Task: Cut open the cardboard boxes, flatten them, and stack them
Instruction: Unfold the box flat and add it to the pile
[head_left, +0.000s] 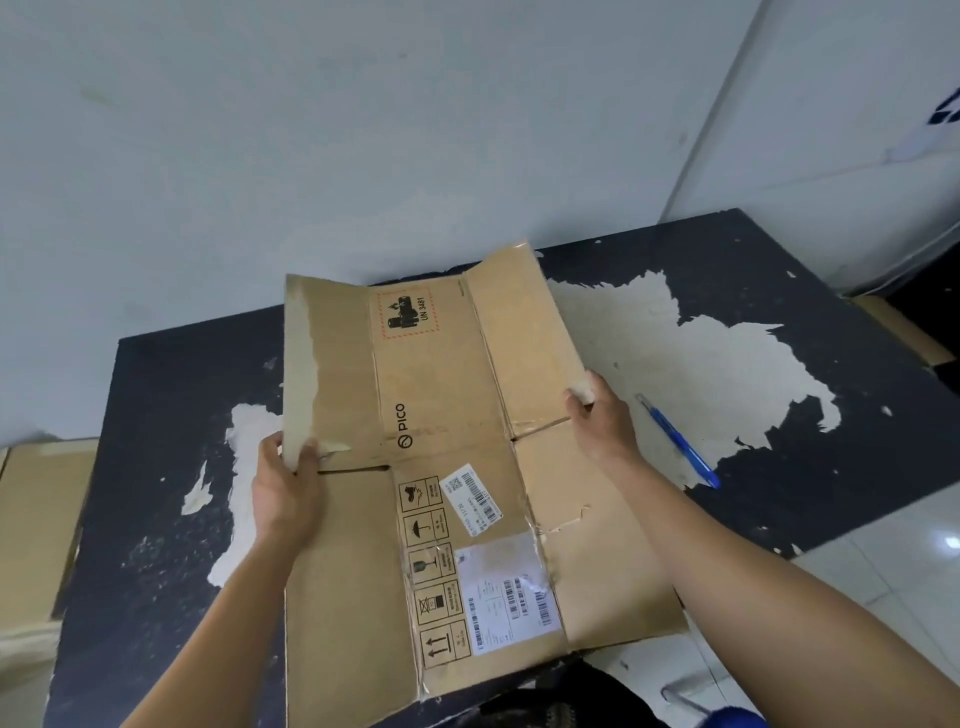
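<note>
A brown cardboard box, cut open and spread out, lies across the dark table. It carries a PICO mark, a battery warning print and white shipping labels. Its far half is tilted up off the table. My left hand grips the left flap's near corner. My right hand pinches the right flap's edge. A blue utility knife rests on the table just right of my right hand, touching neither hand.
The table's dark coating is peeled in large pale patches. A white wall stands right behind it. More brown cardboard sits low at the left, and another piece shows at the far right edge. White floor tiles lie at the lower right.
</note>
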